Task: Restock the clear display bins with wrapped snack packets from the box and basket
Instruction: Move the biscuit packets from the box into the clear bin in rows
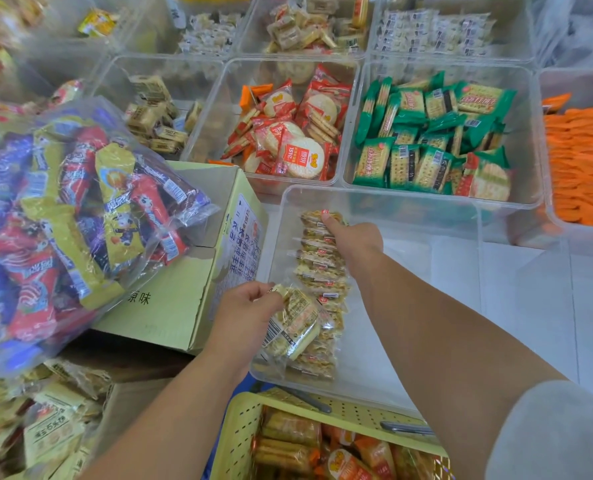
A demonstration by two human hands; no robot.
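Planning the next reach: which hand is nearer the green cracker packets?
Right. The right hand touches the far end of the packet row, just short of the green cracker packets; the left hand holds a packet farther back, beside the box.

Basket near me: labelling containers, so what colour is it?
The perforated plastic basket is pale yellow; head view shows it.

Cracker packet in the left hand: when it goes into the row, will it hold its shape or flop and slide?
Probably fairly stiff: the cracker packet shows a flat slab shape though the left hand grips only one edge. Likely light, since that grip alone carries it. Its glossy film may be slippery, and the crackers could break if squeezed.
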